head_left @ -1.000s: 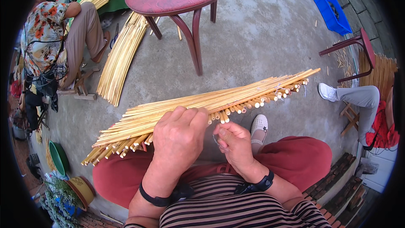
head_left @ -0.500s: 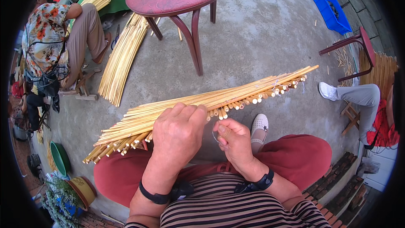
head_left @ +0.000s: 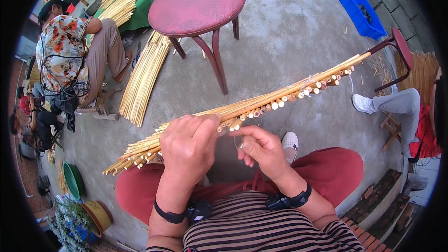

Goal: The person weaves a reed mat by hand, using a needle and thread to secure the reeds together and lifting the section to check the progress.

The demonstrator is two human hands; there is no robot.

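Note:
A flat bundle of pale yellow reed stalks (head_left: 268, 101) slants across my lap, its right end raised. My left hand (head_left: 187, 148) is closed over the bundle left of its middle, fingers wrapped on the far side. Round cut ends line its near edge. Just right of that grip, under the cut ends, my right hand (head_left: 262, 148) pinches a thin pale string with thumb and forefinger. Where the string meets the stalks is hard to see. Farther right, wisps of white string (head_left: 306, 83) wrap the bundle, and a loose tail hangs near its right end.
A round red-topped stool (head_left: 198, 7) stands ahead. More stalks (head_left: 147, 79) lie on the concrete at the left, beside a seated person (head_left: 65, 51). A blue crate (head_left: 357, 11) is at far right, near another stool (head_left: 403, 49) and a person's grey-trousered leg (head_left: 396, 106).
The bundle's right end has swung up and farther right. My right hand's fingers have spread a little, still holding the string. The view has shifted slightly.

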